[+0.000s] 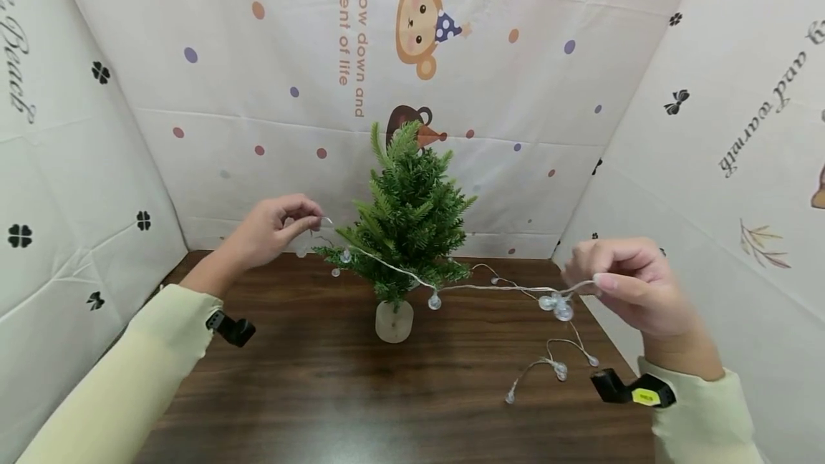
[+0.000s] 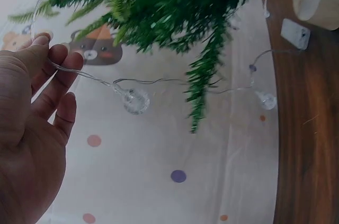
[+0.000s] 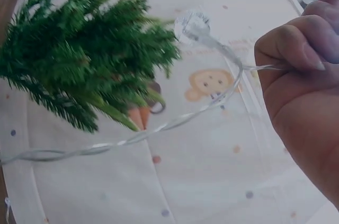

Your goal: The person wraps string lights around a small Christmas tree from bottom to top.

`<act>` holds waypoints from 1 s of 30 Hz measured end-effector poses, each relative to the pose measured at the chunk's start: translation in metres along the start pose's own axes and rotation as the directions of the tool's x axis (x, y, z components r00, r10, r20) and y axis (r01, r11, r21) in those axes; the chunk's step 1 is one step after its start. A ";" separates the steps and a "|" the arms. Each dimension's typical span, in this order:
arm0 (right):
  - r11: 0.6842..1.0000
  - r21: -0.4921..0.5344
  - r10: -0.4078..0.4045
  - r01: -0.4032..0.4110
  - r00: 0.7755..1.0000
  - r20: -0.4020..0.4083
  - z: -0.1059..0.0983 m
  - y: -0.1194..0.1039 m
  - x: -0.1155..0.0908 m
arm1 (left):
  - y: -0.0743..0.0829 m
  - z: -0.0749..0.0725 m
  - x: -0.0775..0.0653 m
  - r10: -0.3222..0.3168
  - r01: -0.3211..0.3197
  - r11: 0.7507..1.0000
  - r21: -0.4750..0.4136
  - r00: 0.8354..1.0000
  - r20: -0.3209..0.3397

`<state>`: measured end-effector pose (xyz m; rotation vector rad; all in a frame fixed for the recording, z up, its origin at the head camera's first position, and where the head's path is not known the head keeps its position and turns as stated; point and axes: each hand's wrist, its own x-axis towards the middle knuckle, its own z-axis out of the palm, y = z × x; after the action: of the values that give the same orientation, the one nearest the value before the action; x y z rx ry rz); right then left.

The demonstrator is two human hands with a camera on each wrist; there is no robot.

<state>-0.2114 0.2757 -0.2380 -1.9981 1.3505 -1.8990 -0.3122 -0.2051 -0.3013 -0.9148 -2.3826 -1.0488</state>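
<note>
A small artificial Christmas tree stands on a pale round wooden base. Across its front runs a string of lights with clear bulbs. My left hand pinches the wire at the tree's left side; in the left wrist view a clear bulb hangs just past the fingers. Out to the right, my right hand pinches the wire near a cluster of bulbs. Behind the tree, the wire passes to a white box on the table, seen in the left wrist view.
Loose wire with bulbs trails down onto the brown wooden table at the right. Printed white cloth walls the table at the back and both sides. Each wrist wears a small black camera.
</note>
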 end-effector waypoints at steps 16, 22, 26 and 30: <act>0.976 0.201 -0.073 0.084 0.995 -0.064 -0.034 -0.031 -0.028 | 0.020 0.039 -0.017 0.190 -0.190 0.982 0.000 0.981 0.033; 0.971 0.224 -0.057 0.085 0.990 -0.127 -0.048 -0.036 -0.032 | 0.026 0.052 -0.021 0.225 -0.225 0.974 0.001 0.974 -0.019; 0.967 0.253 0.023 0.022 0.985 -0.173 -0.062 -0.037 -0.037 | 0.027 0.059 -0.022 0.227 -0.227 0.974 0.006 0.973 -0.053; 0.961 0.272 0.120 -0.048 0.959 -0.255 -0.082 -0.036 -0.041 | 0.030 0.066 -0.025 0.212 -0.209 0.977 0.041 0.974 -0.077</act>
<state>-0.2550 0.3640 -0.2297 -1.5788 1.1366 -2.2373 -0.2792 -0.1500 -0.3431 -1.0661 -2.1745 -0.9444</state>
